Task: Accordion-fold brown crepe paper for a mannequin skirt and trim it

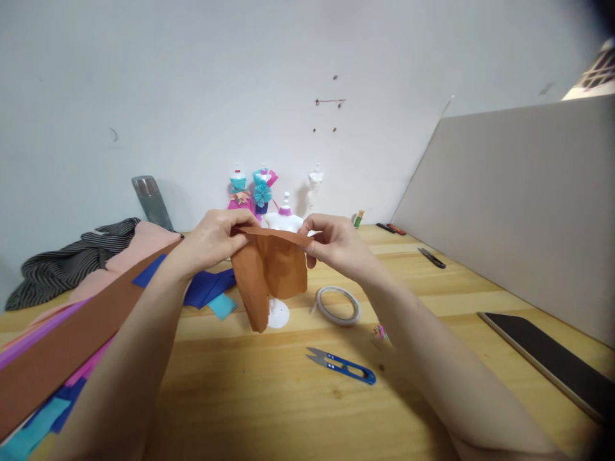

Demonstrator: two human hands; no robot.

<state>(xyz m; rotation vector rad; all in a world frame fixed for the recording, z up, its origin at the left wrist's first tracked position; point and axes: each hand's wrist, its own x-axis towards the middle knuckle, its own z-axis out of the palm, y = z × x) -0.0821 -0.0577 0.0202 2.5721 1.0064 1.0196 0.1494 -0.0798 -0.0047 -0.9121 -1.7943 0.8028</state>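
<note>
A rust-brown, thin, cloth-like sheet (283, 278) is hanging between both hands, over the bench (230, 390) towards its back edge. The left hand (221, 237) is pinching its upper left corner between thumb and fingers; the right hand (334, 240) is gripping the upper right corner likewise. The sheet's top edge is running sideways from hand to hand, dipping slightly rightward, and neither hand is clearly nearer its middle. Its left part is dangling lower than its right.

Directly behind it, a small white dress form with a purple neck band (284, 221) is standing upright, its shoulders showing above the top edge; whether cloth and form are touching, I cannot tell. Right of its round white base (279, 314), a white roll of tape (342, 320) is lying flat, and blue-handled metal thread snips (336, 364) are resting nearer the bench's front.
</note>
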